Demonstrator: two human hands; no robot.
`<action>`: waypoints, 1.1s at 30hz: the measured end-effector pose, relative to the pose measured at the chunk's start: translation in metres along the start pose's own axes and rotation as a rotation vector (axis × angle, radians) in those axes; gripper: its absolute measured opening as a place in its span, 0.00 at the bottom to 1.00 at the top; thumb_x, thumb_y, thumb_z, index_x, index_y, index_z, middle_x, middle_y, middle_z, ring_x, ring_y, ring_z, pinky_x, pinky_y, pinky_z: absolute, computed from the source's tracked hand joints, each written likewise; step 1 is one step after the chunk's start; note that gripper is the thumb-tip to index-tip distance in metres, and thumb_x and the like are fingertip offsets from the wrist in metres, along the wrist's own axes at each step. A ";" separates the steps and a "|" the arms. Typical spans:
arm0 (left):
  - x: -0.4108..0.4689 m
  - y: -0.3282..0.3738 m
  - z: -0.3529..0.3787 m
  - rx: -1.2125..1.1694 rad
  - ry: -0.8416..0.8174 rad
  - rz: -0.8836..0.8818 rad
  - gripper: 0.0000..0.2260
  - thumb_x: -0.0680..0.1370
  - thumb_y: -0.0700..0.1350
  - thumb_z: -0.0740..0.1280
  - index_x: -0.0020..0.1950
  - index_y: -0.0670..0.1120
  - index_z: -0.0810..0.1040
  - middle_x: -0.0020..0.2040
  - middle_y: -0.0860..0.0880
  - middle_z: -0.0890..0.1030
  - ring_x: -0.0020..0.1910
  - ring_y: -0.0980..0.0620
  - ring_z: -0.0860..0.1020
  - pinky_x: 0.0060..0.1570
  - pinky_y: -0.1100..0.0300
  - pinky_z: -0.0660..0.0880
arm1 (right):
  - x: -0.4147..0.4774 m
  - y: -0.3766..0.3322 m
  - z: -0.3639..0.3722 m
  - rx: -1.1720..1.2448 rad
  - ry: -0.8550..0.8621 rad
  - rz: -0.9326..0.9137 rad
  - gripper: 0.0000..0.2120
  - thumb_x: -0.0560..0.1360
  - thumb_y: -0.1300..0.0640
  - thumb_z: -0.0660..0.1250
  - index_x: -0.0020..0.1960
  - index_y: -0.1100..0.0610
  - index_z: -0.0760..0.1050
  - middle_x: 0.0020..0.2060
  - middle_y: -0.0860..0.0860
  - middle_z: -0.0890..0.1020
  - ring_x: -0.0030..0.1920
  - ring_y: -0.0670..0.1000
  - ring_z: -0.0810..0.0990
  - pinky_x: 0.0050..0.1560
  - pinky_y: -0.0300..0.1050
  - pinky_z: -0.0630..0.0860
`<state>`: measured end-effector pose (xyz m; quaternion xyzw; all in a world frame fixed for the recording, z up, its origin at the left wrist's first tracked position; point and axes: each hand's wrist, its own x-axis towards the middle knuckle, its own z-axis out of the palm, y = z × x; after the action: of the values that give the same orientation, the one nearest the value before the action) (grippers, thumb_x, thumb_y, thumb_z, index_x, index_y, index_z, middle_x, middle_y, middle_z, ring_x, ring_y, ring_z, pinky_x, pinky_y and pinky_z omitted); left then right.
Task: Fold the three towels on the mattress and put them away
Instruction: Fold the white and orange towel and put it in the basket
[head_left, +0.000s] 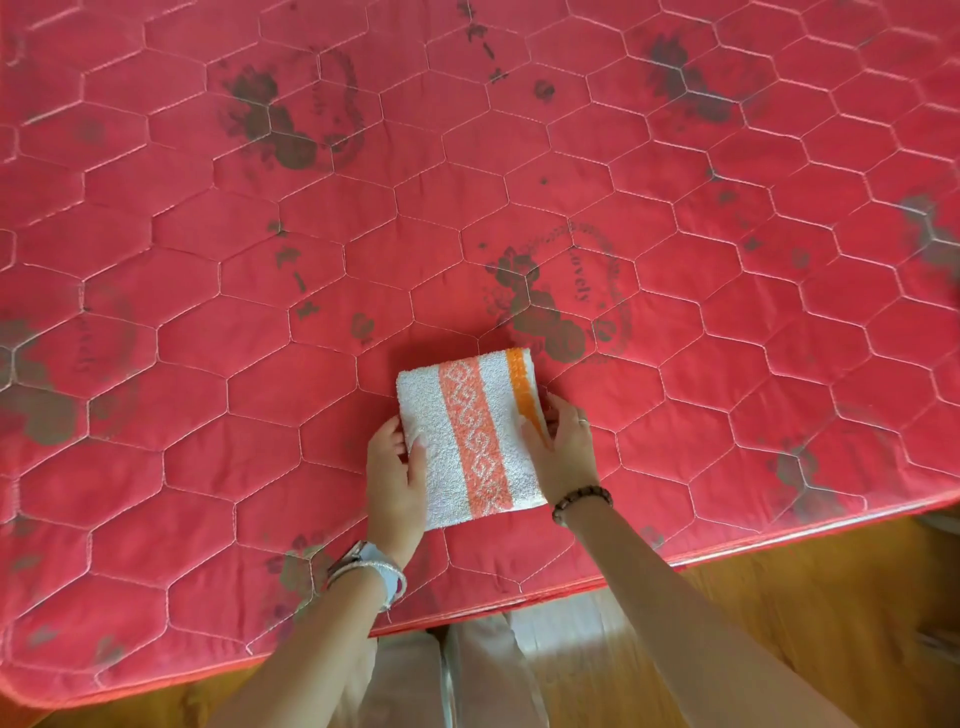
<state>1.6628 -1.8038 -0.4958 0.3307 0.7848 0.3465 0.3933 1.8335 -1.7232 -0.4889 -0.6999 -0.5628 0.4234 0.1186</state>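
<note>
A folded towel (470, 436), white with a coral patterned stripe and an orange band at its right edge, lies flat near the front edge of the red quilted mattress (260, 260). My left hand (395, 478) grips the towel's left edge, thumb on top and fingers at the side. My right hand (563, 447) holds the right edge by the orange band, thumb on the cloth. Only this one towel is in view.
The mattress fills most of the view, with dark flower prints and hexagon stitching. Its front edge (519, 605) runs diagonally across the bottom. A wooden floor (779, 597) lies below it, and my legs in light trousers (457, 675) stand against the edge.
</note>
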 end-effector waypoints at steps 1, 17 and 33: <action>0.002 0.003 0.001 -0.013 -0.010 -0.018 0.19 0.82 0.53 0.58 0.66 0.41 0.72 0.58 0.46 0.75 0.58 0.46 0.76 0.61 0.47 0.73 | 0.003 -0.002 0.000 0.036 -0.014 0.033 0.24 0.78 0.49 0.65 0.70 0.58 0.67 0.58 0.52 0.74 0.57 0.51 0.74 0.51 0.37 0.73; 0.008 0.057 -0.032 -0.170 -0.233 -0.250 0.12 0.82 0.57 0.59 0.56 0.50 0.71 0.48 0.55 0.74 0.43 0.60 0.72 0.42 0.66 0.68 | -0.015 -0.047 -0.023 0.214 -0.225 0.195 0.17 0.80 0.43 0.60 0.53 0.57 0.69 0.35 0.47 0.69 0.32 0.45 0.67 0.29 0.35 0.64; -0.074 0.201 -0.208 -0.255 -0.089 -0.095 0.10 0.83 0.58 0.58 0.44 0.56 0.66 0.43 0.55 0.69 0.38 0.59 0.66 0.39 0.64 0.64 | -0.137 -0.244 -0.115 0.073 -0.252 -0.094 0.13 0.81 0.45 0.58 0.50 0.55 0.72 0.34 0.47 0.73 0.31 0.43 0.69 0.27 0.30 0.67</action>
<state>1.5712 -1.8124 -0.2119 0.2557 0.7308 0.4095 0.4826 1.7479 -1.7266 -0.1986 -0.6091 -0.5898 0.5222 0.0920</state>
